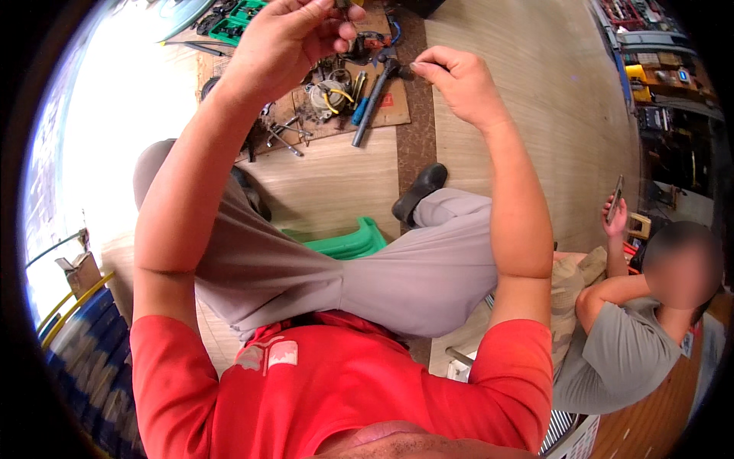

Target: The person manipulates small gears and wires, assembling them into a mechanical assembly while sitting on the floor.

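Observation:
My left hand (298, 34) is raised at the top edge, its thumb and fingers closed round a small piece of metal that is partly cut off by the frame. To its right, my right hand (462, 84) pinches thumb against forefinger, and whatever is between the tips is too small to name. Beneath and between the hands lies a hammer (371, 107) with a dark head and grey handle, beside a blue-handled tool (360, 112). Yellow-handled pliers (330, 101) rest on a round metal part (321, 95). Several wrenches (284, 139) lie nearer on the left.
Tools and parts lie on a flattened cardboard sheet (394, 113) on the floor. A green tool case (229, 29) is open at the far left. Between my legs shows a green plastic stool (355, 241). Another person (623, 352) sits at the right, holding a phone (615, 197).

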### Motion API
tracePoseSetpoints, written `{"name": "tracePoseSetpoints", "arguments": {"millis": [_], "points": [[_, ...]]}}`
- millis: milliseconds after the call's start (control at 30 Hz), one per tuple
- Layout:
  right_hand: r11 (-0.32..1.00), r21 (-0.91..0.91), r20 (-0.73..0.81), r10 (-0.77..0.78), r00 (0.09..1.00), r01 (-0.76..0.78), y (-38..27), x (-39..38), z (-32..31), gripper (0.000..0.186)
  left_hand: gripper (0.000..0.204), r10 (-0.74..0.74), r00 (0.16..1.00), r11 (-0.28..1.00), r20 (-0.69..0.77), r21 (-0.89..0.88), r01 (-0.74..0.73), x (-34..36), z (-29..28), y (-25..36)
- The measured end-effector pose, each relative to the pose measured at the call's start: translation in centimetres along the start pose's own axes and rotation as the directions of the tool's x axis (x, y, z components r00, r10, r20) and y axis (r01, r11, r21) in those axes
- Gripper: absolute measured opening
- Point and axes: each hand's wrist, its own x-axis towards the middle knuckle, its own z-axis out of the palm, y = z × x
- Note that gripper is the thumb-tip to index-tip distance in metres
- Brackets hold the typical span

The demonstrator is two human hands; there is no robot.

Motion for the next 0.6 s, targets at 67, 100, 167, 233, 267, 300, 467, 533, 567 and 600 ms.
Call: {"name": "tracePoseSetpoints", "arguments": {"millis": [67,100,167,233,267,300,467,533,567,600], "points": [[0.995,-0.071,0.014,0.076,0.997,-0.075,1.0,-0.2,-1.0,0.016,0.017,0.038,0.999,0.999,-0.036,0.001,-0.037,0.3,-0.6,0.5],[0.992,-0.101,0.010,0.083,0.997,-0.081,1.7,-0.4,-1.6,0.016,0.017,0.092,0.995,0.996,-0.034,0.021,-0.092,0.4,-0.9,0.7],[0.989,-0.127,-0.009,0.072,0.997,-0.073,3.6,-0.6,-2.3,0.019,0.016,0.203,0.978,0.979,-0.042,0.034,-0.202,0.7,-2.2,1.4],[0.968,-0.204,-0.036,0.140,0.990,-0.144,5.6,-1.2,-3.2,0.020,0.017,0.220,0.970,0.975,-0.101,0.023,-0.219,0.7,-2.6,2.5],[0.954,-0.241,-0.052,0.172,0.984,-0.180,6.7,-1.6,-3.6,0.021,0.018,0.216,0.964,0.976,-0.158,0.031,-0.213,0.6,-2.4,3.1],[0.934,-0.306,-0.076,0.170,0.983,-0.185,7.8,-1.8,-4.0,0.022,0.020,0.250,0.961,0.968,-0.120,0.043,-0.247,0.7,-3.7,3.5],[0.806,-0.539,-0.181,0.172,0.968,-0.244,13.9,-4.1,-6.1,0.023,0.021,0.355,0.910,0.935,-0.214,0.088,-0.344,1.0,-6.1,7.0],[0.761,-0.579,-0.194,0.220,0.956,-0.293,15.6,-5.0,-6.6,0.022,0.022,0.394,0.890,0.919,-0.230,0.107,-0.379,0.6,-6.2,7.9],[0.734,-0.599,-0.206,0.245,0.948,-0.319,16.3,-5.7,-6.9,0.022,0.023,0.399,0.882,0.917,-0.249,0.101,-0.386,0.7,-6.8,8.2],[0.708,-0.610,-0.234,0.268,0.935,-0.356,16.8,-6.3,-7.1,0.021,0.023,0.405,0.875,0.914,-0.267,0.096,-0.394,0.9,-7.3,8.7]]}}
